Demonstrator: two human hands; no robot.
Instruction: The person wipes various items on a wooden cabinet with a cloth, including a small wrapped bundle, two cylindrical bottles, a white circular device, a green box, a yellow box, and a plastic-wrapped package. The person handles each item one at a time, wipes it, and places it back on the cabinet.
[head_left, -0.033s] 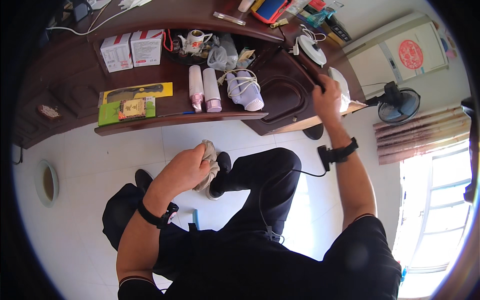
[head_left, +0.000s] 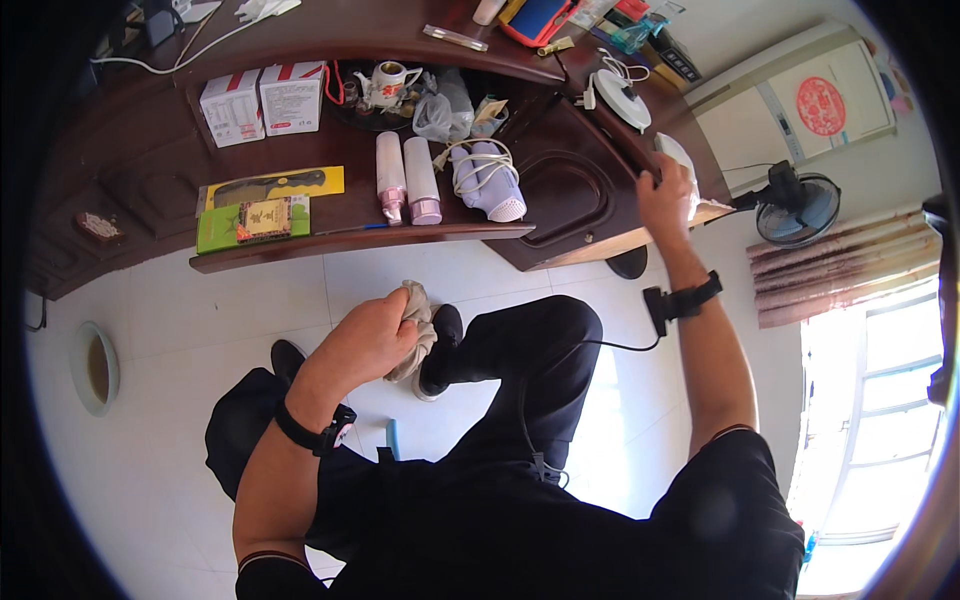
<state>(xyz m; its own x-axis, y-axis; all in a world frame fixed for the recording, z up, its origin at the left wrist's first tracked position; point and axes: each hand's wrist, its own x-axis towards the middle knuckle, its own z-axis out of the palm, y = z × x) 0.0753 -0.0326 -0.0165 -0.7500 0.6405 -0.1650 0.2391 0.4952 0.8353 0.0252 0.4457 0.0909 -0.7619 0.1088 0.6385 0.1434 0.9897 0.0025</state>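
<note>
My left hand (head_left: 375, 340) is closed round a crumpled beige cloth (head_left: 418, 315), held over the floor in front of the desk. My right hand (head_left: 668, 200) is raised at the right side of the furniture. Its fingers are closed on the edge of a dark wooden strip (head_left: 622, 145), which looks like a drawer front; the fingertips are partly hidden. Just below that strip is a cabinet door (head_left: 560, 195) with an oval moulding and a small knob. Beside my right hand lies a white object (head_left: 680, 165), partly covered by the fingers.
On the shelf stand two white boxes (head_left: 292, 98), a teapot (head_left: 388, 84), two pale bottles (head_left: 422, 180), a lilac hair dryer (head_left: 488, 182) with its cord, a packaged knife (head_left: 270, 186) and a green packet (head_left: 220, 228). A fan (head_left: 798, 212) stands at right, a pale bin (head_left: 93, 368) at left.
My right hand has shifted slightly to the right along with its forearm. My left hand and the cloth stay in place.
</note>
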